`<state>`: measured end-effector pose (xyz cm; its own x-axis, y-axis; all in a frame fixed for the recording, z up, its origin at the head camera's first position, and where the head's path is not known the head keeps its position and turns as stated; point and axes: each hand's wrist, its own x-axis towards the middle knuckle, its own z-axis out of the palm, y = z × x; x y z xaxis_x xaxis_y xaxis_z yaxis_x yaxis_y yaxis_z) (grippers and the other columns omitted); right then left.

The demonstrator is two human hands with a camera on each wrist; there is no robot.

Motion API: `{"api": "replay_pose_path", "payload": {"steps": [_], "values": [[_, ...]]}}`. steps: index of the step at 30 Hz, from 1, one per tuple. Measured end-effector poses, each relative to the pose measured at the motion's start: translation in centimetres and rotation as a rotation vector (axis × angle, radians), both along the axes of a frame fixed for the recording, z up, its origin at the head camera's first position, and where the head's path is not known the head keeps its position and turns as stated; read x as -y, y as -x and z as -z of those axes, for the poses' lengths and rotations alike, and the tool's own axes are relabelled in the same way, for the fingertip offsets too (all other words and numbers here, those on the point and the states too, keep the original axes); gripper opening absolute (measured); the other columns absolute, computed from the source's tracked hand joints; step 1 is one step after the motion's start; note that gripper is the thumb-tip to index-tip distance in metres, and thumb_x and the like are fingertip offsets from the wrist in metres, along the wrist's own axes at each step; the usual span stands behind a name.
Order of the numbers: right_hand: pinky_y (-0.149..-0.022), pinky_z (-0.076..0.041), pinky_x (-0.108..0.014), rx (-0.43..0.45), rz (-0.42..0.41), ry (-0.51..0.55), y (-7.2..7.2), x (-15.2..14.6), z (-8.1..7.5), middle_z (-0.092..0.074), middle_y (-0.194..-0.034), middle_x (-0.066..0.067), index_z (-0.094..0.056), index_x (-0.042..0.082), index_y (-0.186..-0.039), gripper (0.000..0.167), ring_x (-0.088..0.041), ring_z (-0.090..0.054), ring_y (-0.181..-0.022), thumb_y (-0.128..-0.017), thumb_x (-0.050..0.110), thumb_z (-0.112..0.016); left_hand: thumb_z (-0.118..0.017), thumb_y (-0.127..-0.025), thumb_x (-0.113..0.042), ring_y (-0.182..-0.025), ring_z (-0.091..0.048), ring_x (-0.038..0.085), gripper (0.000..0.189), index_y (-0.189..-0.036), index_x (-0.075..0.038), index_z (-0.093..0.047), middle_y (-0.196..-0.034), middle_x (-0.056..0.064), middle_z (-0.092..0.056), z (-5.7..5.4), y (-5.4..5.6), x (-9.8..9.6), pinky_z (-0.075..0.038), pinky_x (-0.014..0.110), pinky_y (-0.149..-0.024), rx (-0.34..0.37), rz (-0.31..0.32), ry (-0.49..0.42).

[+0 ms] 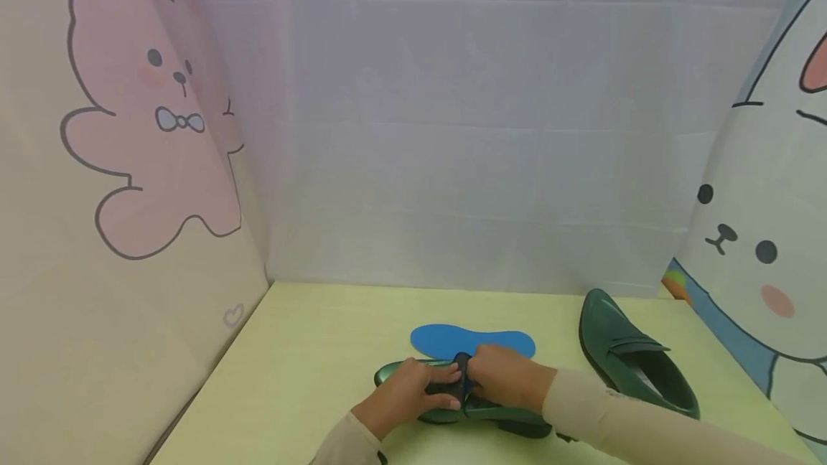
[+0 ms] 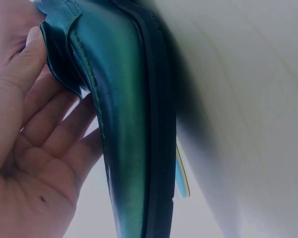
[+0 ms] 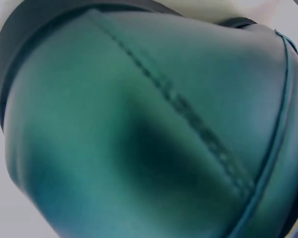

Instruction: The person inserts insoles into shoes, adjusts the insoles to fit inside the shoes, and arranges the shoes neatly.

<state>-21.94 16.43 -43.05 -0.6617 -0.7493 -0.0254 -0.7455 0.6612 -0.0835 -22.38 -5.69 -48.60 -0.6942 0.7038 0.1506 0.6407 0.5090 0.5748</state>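
A shiny dark-green leather loafer with a black sole is on the tabletop, under both hands. The left hand grips its upper at the tongue, thumb against the flap. The right hand is bent in at the shoe's opening, its fingertips hidden; I cannot tell whether they pinch anything. A scrap of blue shows in the opening beside those fingers.

Just beyond the fingers lies a flat blue foot-shaped insole. Off to the right of them sits a second dark-green leather loafer, pale lining showing inside.

The tabletop is pale yellow. Past the fingers hangs a plain whitish sheet; a pink cartoon rabbit decorates the left side, a white cartoon animal the right.
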Motion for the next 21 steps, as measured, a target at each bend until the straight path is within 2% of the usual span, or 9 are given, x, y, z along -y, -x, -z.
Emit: {"api": "replay_pose_path", "payload": {"steps": [8, 12, 21], "values": [[-0.056, -0.053, -0.031, -0.021, 0.056, -0.006, -0.4, 0.36, 0.26, -0.061, -0.067, 0.003, -0.078, 0.014, -0.086, 0.004, -0.011, -0.06, -0.064, -0.089, 0.017, -0.08, -0.071, -0.092, -0.041, -0.118, -0.063, 0.014, 0.05, -0.135, -0.016, -0.067, -0.139, -0.002, -0.06, -0.26, -0.25, 0.03, -0.054, 0.02, -0.088, 0.013, -0.001, -0.009], [-0.056, -0.053, -0.032, -0.046, 0.065, 0.016, -0.6, 0.41, 0.59, -0.062, -0.069, 0.001, -0.078, 0.016, -0.089, 0.004, -0.014, -0.062, -0.065, -0.087, 0.017, -0.082, -0.071, -0.091, -0.041, -0.118, -0.063, 0.014, 0.05, -0.135, -0.016, -0.067, -0.137, -0.003, -0.061, -0.26, -0.3, 0.04, -0.054, 0.023, -0.091, 0.008, -0.007, -0.01], [-0.057, -0.053, -0.031, 0.007, 0.086, 0.051, -0.61, 0.35, 0.69, -0.063, -0.069, 0.004, -0.079, 0.017, -0.091, 0.005, -0.012, -0.062, -0.064, -0.087, 0.013, -0.081, -0.07, -0.092, -0.042, -0.118, -0.063, 0.014, 0.051, -0.136, -0.016, -0.066, -0.137, -0.001, -0.061, -0.24, -0.34, -0.05, -0.054, 0.023, -0.09, 0.006, -0.004, -0.02]]}}
